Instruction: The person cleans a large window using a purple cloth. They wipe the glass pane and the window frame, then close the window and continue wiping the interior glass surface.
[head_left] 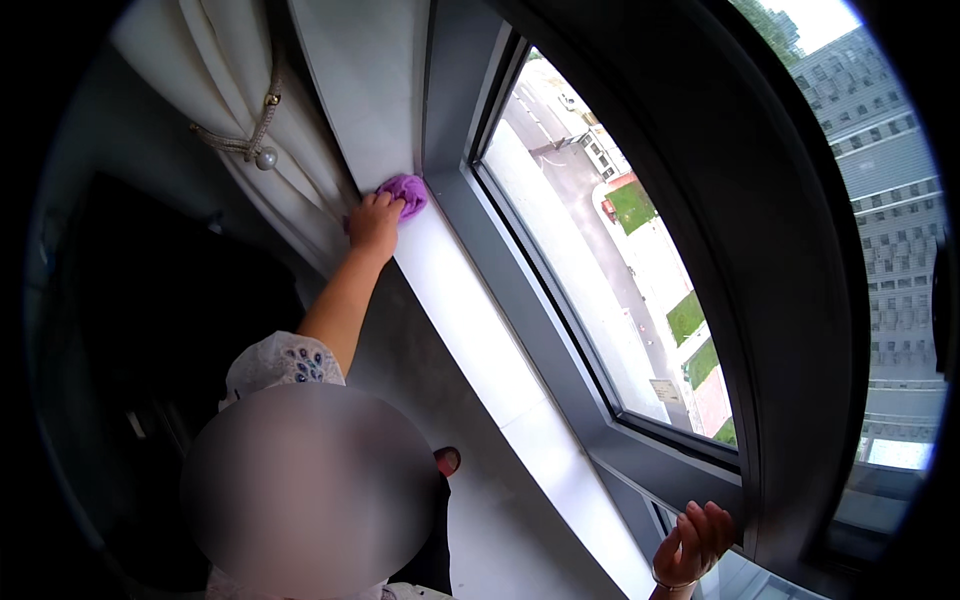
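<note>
My left hand (375,225) reaches forward along the white windowsill (470,325). Its fingers are closed on a crumpled purple cloth (408,196), which is pressed onto the sill at the far corner, where it meets the side wall. Part of the cloth is hidden under the hand. At the lower right, my right hand (693,545), with a thin bracelet at the wrist, is raised beside the grey window frame (600,425). Its fingers are loosely bent and apart, and nothing shows in them. Whether they touch the frame I cannot tell.
A cream curtain (230,75) hangs at the left of the sill, gathered by a cord tieback (262,130) with a pearl-like bead. Window glass (570,200) shows a street far below. A reddish round-ended thing (448,460) sits low beside my body.
</note>
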